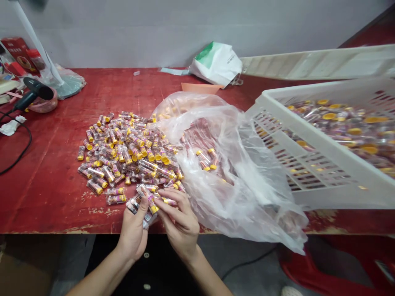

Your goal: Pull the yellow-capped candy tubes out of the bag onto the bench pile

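A heap of small clear tubes with yellow caps (123, 152) lies on the red table (52, 185). At the table's front edge, my left hand (133, 230) is closed around a bundle of these tubes (145, 201), thumb on top. Beside it, my right hand (179, 220) pinches the same bundle from the right, its fingers curled round the tubes. A crumpled clear plastic bag (240, 181) with a few tubes inside lies right of my hands.
A tilted white plastic crate (324, 193) full of the same tubes sits at the right, with another white crate (308, 63) behind it. A white and green bag (216, 61) lies at the back. A black handheld device with a cable (32, 92) and clutter sit at far left.
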### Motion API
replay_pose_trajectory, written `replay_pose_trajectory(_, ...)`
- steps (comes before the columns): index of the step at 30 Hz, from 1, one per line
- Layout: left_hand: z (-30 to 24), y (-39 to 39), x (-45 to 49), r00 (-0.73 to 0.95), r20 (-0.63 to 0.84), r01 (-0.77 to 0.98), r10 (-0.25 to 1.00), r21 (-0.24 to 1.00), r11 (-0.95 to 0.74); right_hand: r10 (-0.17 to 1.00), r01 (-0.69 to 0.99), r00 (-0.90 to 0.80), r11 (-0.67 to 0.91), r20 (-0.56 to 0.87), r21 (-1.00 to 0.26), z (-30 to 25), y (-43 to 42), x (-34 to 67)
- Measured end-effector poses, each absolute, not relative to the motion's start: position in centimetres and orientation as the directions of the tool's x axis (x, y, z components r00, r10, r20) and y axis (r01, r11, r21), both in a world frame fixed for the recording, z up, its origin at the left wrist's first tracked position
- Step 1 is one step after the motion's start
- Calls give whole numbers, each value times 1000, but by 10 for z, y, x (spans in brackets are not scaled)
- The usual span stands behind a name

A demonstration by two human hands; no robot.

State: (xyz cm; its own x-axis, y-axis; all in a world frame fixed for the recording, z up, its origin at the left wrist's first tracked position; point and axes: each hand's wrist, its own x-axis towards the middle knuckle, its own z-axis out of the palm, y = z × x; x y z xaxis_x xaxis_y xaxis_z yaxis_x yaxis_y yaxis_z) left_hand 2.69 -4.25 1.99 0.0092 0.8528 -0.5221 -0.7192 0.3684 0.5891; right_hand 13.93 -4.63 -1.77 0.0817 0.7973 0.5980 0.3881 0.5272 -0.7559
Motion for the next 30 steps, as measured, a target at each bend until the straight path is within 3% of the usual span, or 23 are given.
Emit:
replay_pose_trajectory(9,13,-17,17,-30,-560,-785,828,526,327,808,335,195,478,556,-812,-18,6,121)
replay_pose_trajectory(13,10,-16,4,-17,-607,-766,795,518,380,764,424,220,486,607,-765,-4,62,118)
replay_pose_trajectory(16,7,-18,-7,-65,-578,-726,813,587,359,914,679,78,244,399,-692,6,92,155)
replay_pose_trajectory(18,5,-18,-11,-108,-573,-695,812,627,350,974,811,135,-3,181,-585,9,102,198)
replay_pose_trajectory(20,3,-18,-10,-136,-581,-677,803,646,353,969,837,241,-175,61,-519,5,108,241)
replay_pose_trajectory(23,1,-18,0,-132,-581,-692,803,634,346,945,820,324,-309,-54,-481,-11,115,284)
replay_pose_trajectory(26,1,-16,9,-116,-587,-730,802,597,332,943,801,327,-313,-64,-510,-26,114,292)
replay_pose_trajectory(30,4,-12,17,-158,-627,-763,762,568,309,951,757,304,-202,62,-621,-22,83,268)
